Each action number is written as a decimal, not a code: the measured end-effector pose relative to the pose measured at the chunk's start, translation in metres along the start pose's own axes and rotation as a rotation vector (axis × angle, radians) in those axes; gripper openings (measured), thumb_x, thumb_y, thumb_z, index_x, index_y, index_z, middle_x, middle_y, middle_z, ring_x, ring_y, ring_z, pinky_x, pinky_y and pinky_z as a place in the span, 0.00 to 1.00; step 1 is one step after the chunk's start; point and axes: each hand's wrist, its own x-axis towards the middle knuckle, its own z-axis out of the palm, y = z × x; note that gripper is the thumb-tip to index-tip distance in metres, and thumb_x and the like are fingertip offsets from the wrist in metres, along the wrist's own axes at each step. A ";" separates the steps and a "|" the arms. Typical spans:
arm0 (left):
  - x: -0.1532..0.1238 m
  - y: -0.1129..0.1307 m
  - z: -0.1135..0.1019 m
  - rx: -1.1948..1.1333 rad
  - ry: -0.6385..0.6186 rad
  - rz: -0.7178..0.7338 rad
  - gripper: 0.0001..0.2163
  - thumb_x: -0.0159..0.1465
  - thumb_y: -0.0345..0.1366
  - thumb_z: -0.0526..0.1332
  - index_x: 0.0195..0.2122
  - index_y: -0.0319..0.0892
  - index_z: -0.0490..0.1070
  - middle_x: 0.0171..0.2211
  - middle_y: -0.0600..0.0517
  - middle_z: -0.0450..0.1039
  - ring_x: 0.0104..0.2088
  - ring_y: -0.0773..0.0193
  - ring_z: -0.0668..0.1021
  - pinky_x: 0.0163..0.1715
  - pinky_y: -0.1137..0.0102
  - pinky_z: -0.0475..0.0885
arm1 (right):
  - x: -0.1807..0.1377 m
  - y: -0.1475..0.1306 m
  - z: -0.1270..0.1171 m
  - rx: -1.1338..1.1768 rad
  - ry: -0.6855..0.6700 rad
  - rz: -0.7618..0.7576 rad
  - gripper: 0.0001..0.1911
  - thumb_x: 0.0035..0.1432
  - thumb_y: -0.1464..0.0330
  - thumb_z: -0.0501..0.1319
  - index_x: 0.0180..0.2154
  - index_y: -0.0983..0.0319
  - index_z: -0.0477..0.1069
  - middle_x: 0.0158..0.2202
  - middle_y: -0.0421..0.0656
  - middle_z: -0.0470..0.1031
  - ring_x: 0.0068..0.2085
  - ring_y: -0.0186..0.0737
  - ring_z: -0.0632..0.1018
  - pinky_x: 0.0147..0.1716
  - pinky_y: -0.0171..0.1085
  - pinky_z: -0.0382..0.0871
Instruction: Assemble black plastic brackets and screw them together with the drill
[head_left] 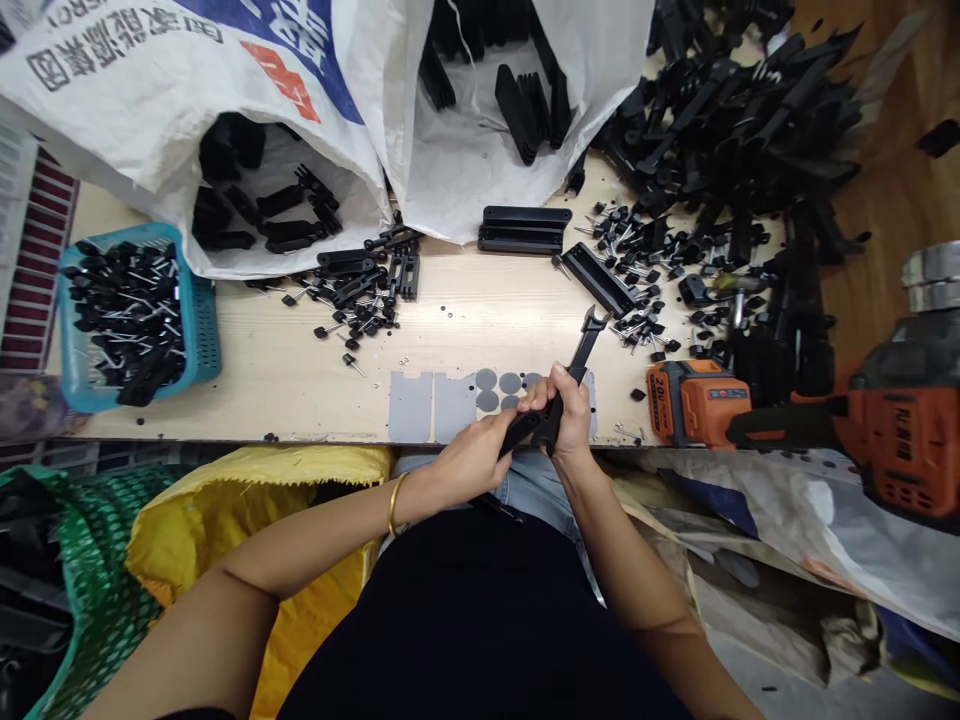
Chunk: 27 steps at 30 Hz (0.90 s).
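My two hands meet at the table's front edge. A long black plastic arm with a forked tip (588,340) slants up and away, and my right hand (573,415) is wrapped round it. My left hand (481,450) is closed on a shorter black plastic piece (520,432) that meets the arm's lower end. Whether the two pieces are joined there cannot be made out. Under and behind the hands lie grey sheets (411,405) and several round grey pads (510,383). Beyond the fork, a black channel-shaped bar (598,280) lies at a slant.
A blue basket (201,330) of black-headed screws stands left. White sacks (465,190) of black parts are at the back. Loose screws (626,235) and a heap of black parts (697,120) lie right, near an orange cordless power tool (900,440). A yellow sack (262,470) sits below.
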 end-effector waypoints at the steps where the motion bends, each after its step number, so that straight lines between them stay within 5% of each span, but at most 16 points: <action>1: -0.003 0.002 0.001 0.009 0.008 0.006 0.21 0.58 0.24 0.54 0.53 0.36 0.60 0.45 0.40 0.74 0.43 0.52 0.78 0.42 0.61 0.73 | -0.003 0.000 0.000 0.013 0.003 -0.020 0.22 0.52 0.54 0.64 0.17 0.59 0.61 0.14 0.35 0.64 0.21 0.35 0.75 0.24 0.35 0.73; 6: -0.010 0.010 0.005 0.060 0.040 0.052 0.20 0.59 0.25 0.54 0.53 0.37 0.62 0.43 0.42 0.75 0.40 0.56 0.78 0.39 0.64 0.73 | -0.013 0.005 0.002 0.088 0.010 -0.071 0.23 0.49 0.54 0.66 0.17 0.60 0.61 0.13 0.35 0.64 0.21 0.35 0.75 0.24 0.34 0.73; 9: -0.001 0.003 -0.007 0.092 -0.073 0.081 0.16 0.60 0.29 0.56 0.50 0.38 0.66 0.38 0.46 0.75 0.36 0.59 0.77 0.37 0.68 0.72 | -0.014 0.004 -0.009 0.065 0.094 -0.030 0.24 0.46 0.50 0.67 0.18 0.60 0.62 0.14 0.35 0.67 0.20 0.35 0.75 0.21 0.34 0.73; 14: 0.035 -0.022 -0.051 0.379 -0.241 0.154 0.16 0.59 0.32 0.60 0.49 0.45 0.72 0.36 0.50 0.70 0.38 0.60 0.75 0.37 0.72 0.69 | -0.018 -0.035 -0.074 -0.460 -0.040 0.173 0.23 0.41 0.50 0.71 0.23 0.63 0.70 0.19 0.42 0.75 0.19 0.36 0.75 0.16 0.33 0.70; 17: 0.061 -0.032 -0.066 0.534 -0.253 0.162 0.17 0.60 0.33 0.61 0.51 0.49 0.73 0.37 0.50 0.69 0.37 0.59 0.74 0.34 0.71 0.67 | -0.010 -0.066 -0.095 -0.753 -0.087 0.080 0.23 0.48 0.49 0.66 0.24 0.63 0.71 0.20 0.44 0.75 0.19 0.36 0.75 0.16 0.32 0.68; 19: 0.076 -0.035 -0.066 0.575 -0.228 0.190 0.16 0.60 0.34 0.61 0.50 0.48 0.74 0.38 0.49 0.69 0.39 0.58 0.75 0.35 0.70 0.67 | 0.012 -0.078 -0.085 -0.901 -0.042 -0.108 0.19 0.55 0.53 0.62 0.26 0.62 0.70 0.24 0.44 0.76 0.21 0.37 0.76 0.19 0.33 0.69; 23: 0.083 -0.038 -0.058 0.572 -0.113 0.234 0.20 0.59 0.33 0.63 0.54 0.44 0.70 0.43 0.46 0.69 0.43 0.56 0.74 0.40 0.67 0.69 | 0.091 -0.075 -0.025 -1.341 0.065 -0.446 0.06 0.59 0.69 0.57 0.38 0.63 0.71 0.38 0.50 0.77 0.34 0.45 0.79 0.37 0.42 0.73; 27: 0.062 -0.043 -0.062 0.419 0.079 0.343 0.20 0.62 0.36 0.62 0.55 0.41 0.67 0.47 0.44 0.69 0.47 0.56 0.72 0.49 0.63 0.68 | 0.158 -0.056 0.021 -1.734 0.108 -0.503 0.15 0.59 0.76 0.52 0.47 0.68 0.68 0.50 0.62 0.70 0.50 0.57 0.74 0.45 0.49 0.69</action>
